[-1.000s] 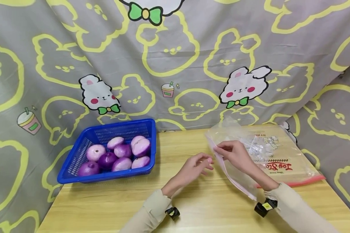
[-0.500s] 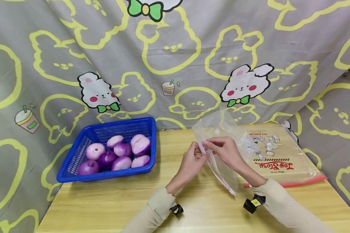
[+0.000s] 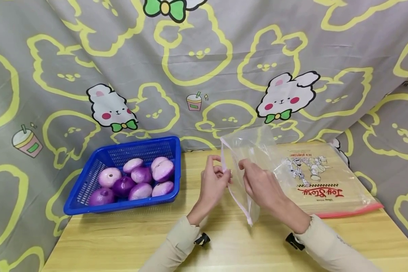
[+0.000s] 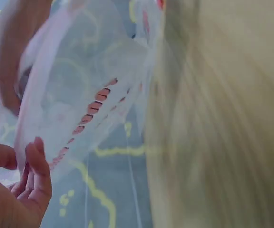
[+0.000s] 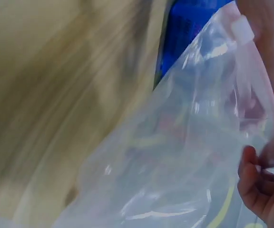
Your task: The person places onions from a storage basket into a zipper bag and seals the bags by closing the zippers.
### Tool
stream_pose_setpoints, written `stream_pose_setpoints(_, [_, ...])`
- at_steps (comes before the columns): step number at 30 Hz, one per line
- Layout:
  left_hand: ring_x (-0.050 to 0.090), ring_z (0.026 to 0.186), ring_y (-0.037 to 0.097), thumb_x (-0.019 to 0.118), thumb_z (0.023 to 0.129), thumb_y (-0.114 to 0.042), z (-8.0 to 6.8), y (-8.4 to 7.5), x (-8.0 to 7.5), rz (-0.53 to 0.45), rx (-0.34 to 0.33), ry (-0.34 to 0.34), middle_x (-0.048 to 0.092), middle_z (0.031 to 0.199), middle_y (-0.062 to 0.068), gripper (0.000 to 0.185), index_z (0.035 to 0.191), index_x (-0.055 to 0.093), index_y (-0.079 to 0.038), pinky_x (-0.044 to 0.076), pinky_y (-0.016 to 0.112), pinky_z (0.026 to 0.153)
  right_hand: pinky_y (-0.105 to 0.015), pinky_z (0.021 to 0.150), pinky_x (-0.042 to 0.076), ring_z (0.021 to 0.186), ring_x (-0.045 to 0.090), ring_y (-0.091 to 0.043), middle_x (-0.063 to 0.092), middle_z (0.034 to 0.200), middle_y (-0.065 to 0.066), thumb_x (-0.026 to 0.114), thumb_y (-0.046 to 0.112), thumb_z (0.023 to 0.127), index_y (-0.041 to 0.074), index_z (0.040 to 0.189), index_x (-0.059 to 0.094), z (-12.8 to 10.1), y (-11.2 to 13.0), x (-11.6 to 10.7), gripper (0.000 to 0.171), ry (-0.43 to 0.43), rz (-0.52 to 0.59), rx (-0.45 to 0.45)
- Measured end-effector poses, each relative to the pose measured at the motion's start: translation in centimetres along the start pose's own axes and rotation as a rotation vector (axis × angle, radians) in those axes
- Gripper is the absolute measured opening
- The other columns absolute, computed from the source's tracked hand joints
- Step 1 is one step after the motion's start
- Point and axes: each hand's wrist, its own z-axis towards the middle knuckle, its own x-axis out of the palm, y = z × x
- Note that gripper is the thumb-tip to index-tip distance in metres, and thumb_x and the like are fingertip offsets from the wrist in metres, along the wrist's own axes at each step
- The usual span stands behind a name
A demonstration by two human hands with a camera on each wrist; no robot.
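a: clear zip bag (image 3: 248, 158) is held up at centre frame of the head view, above the worktop (image 3: 129, 241). its pink-edged mouth is pinched on one side by the left hand (image 3: 212, 181), fingers curled on the rim, and on the other by the right hand (image 3: 260, 185), likewise curled on the plastic.

b: noted. mouth looks only partly parted, though how far cannot be told. risks?

a: thin film could slip from either pinch if the pull is uneven, judged from how small the grips are. the mouth could also fold shut again, since nothing is propping it.

b: surroundings?

a: blue basket (image 3: 88, 189) of purple onions (image 3: 141, 190) sits at lower left of the frame, well apart from the bag. a stack of printed bags (image 3: 321, 185) lies flat at the right, just behind the right hand.

b: wrist views?

a: both blurred. left wrist view shows the bag (image 4: 80, 109) from close in, a red dashed print seen through it, and fingertips (image 4: 37, 156) on its rim at lower left. right wrist view shows the white slider tab (image 5: 241, 29) at upper right and the basket's blue behind the film, neither detail being legible from the head.
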Motion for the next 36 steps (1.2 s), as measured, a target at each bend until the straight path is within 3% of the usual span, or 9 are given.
stream_pose_setpoints(4, [0.065, 0.057, 0.023, 0.061, 0.091, 0.008, 0.3, 0.4, -1.1, 0.088, 0.133, -0.087, 0.064, 0.072, 0.014, 0.042, 0.123, 0.044, -0.013, 0.056, 0.030, 0.049, -0.021, 0.036, 0.024, 0.045, 0.026, -0.007, 0.039, 0.065, -0.002, 0.055, -0.001, 0.089, 0.007, 0.084, 0.056, 0.1, -0.7, -0.7, 0.010, -0.036, -0.061, -0.019])
stream_pose_setpoints(7, [0.061, 0.054, 0.016, 0.057, 0.095, 0.006, 0.4, 0.8, -1.8, 0.201, 0.270, -0.109, 0.061, 0.074, 0.010, 0.032, 0.120, 0.045, -0.011, 0.053, 0.024, 0.046, -0.022, 0.037, 0.023, 0.046, 0.022, -0.007, 0.036, 0.065, 0.000, 0.054, 0.000, 0.091, 0.008, 0.081, 0.060, 0.3, -0.9, -1.2, 0.014, -0.024, -0.062, 0.020])
stream_pose_setpoints(12, [0.060, 0.061, 0.010, 0.052, 0.098, 0.005, 0.1, 0.7, -2.2, 0.433, 0.456, -0.076, 0.058, 0.089, 0.007, 0.018, 0.112, 0.054, -0.007, 0.050, 0.017, 0.051, -0.024, 0.040, 0.029, 0.048, 0.030, -0.009, 0.046, 0.070, -0.002, 0.053, -0.001, 0.092, 0.011, 0.101, 0.073, 1.0, -0.4, -1.5, 0.025, 0.119, -0.025, 0.082])
stream_pose_setpoints(16, [0.064, 0.077, 0.018, 0.051, 0.094, 0.012, -0.2, 0.4, -2.1, 0.559, 0.535, -0.021, 0.057, 0.104, 0.011, 0.024, 0.106, 0.062, -0.006, 0.054, 0.023, 0.063, -0.026, 0.040, 0.036, 0.051, 0.040, -0.013, 0.051, 0.077, -0.007, 0.055, -0.002, 0.089, 0.012, 0.114, 0.074, 1.6, 0.1, -1.6, 0.035, 0.241, -0.037, 0.059])
stream_pose_setpoints(19, [0.064, 0.079, 0.020, 0.052, 0.093, 0.012, -0.2, 0.2, -2.3, 0.619, 0.542, -0.007, 0.057, 0.106, 0.013, 0.029, 0.115, 0.065, -0.002, 0.056, 0.023, 0.063, -0.029, 0.042, 0.042, 0.053, 0.048, -0.016, 0.054, 0.079, -0.009, 0.056, 0.000, 0.088, 0.003, 0.106, 0.074, 2.0, 0.2, -1.6, 0.026, 0.197, -0.045, 0.048])
stream_pose_setpoints(23, [0.058, 0.069, 0.016, 0.058, 0.092, 0.006, 0.2, -0.4, -3.1, 0.680, 0.534, -0.063, 0.055, 0.101, 0.013, 0.034, 0.126, 0.061, 0.005, 0.053, 0.021, 0.057, -0.030, 0.045, 0.048, 0.053, 0.054, -0.019, 0.058, 0.082, -0.011, 0.062, 0.006, 0.086, -0.006, 0.090, 0.070, 2.7, -0.2, -2.4, 0.015, 0.053, -0.023, 0.096])
stream_pose_setpoints(26, [0.055, 0.067, 0.016, 0.063, 0.088, 0.004, 0.5, -1.0, -3.9, 0.717, 0.531, -0.099, 0.054, 0.098, 0.012, 0.036, 0.124, 0.060, 0.005, 0.053, 0.025, 0.057, -0.031, 0.045, 0.047, 0.054, 0.051, -0.021, 0.057, 0.090, -0.015, 0.064, 0.003, 0.082, -0.007, 0.097, 0.066, 3.4, -0.4, -3.4, 0.018, 0.038, -0.014, 0.152])
stream_pose_setpoints(30, [0.054, 0.067, 0.018, 0.065, 0.083, 0.006, 0.8, -1.5, -4.4, 0.772, 0.518, -0.090, 0.054, 0.093, 0.010, 0.039, 0.122, 0.062, 0.004, 0.054, 0.029, 0.059, -0.030, 0.043, 0.043, 0.056, 0.049, -0.022, 0.051, 0.102, -0.019, 0.061, -0.007, 0.078, -0.007, 0.114, 0.061, 4.2, -0.7, -5.0, 0.036, 0.075, -0.010, 0.181])
stream_pose_setpoints(36, [0.046, 0.064, 0.013, 0.063, 0.076, 0.005, 2.0, -1.1, -4.4, 0.698, 0.346, -0.056, 0.047, 0.070, 0.000, 0.042, 0.115, 0.074, -0.005, 0.042, 0.027, 0.057, -0.028, 0.039, 0.034, 0.053, 0.051, -0.017, 0.059, 0.108, -0.018, 0.059, -0.008, 0.076, 0.002, 0.108, 0.073, 5.3, -1.4, -7.3, 0.037, 0.089, -0.044, 0.126])
